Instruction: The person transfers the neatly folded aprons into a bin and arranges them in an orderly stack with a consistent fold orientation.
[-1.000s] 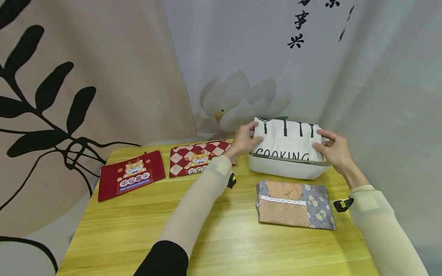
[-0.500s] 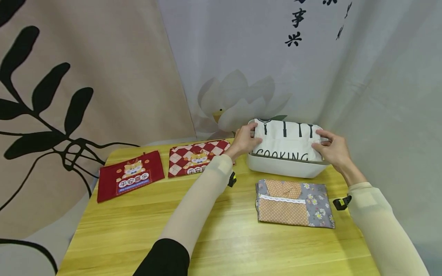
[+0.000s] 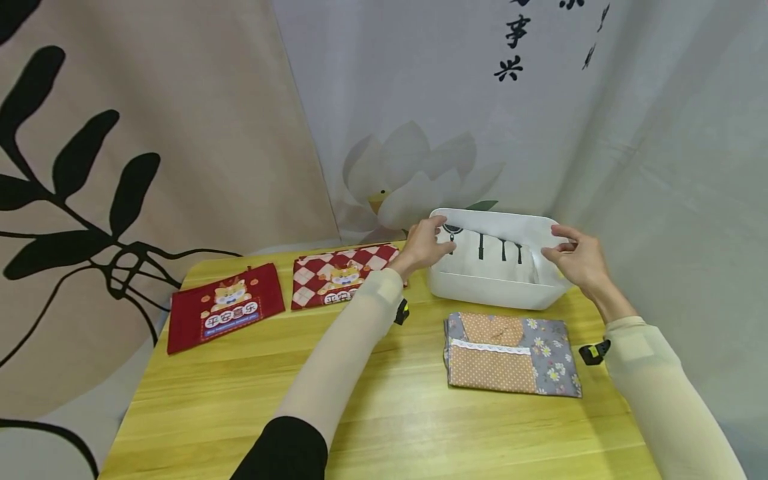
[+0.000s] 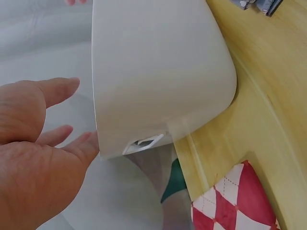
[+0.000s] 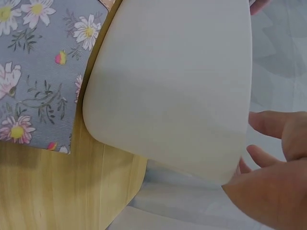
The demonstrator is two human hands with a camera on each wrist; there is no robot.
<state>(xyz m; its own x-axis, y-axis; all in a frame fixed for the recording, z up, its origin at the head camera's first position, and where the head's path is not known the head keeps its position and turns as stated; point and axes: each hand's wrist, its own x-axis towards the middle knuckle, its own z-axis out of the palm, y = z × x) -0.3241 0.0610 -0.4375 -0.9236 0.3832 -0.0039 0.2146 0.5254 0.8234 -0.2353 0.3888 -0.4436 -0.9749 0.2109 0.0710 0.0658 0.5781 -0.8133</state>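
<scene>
Left hand (image 3: 427, 243): thumb and fingers parted, gripping nothing; at the bin's nine o'clock end, as the head view shows it. Right hand (image 3: 579, 260): likewise parted and gripping nothing; at the bin's three o'clock end.
Bin (image 3: 489, 290): white, upright, between the hands.
White cloth (image 3: 492, 260): printed with black utensils; lying inside the bin.
Floral cloth (image 3: 513, 360): grey and orange, folded, lace-trimmed; just beside the bin at six o'clock.
Checked cloth (image 3: 336, 273): red and white; nine o'clock of the bin.
Red cloth (image 3: 231, 303): same direction, farther out.
Worktop (image 3: 384, 427): wooden, beneath all.
Curtain (image 3: 408, 67): twelve o'clock, behind.
</scene>
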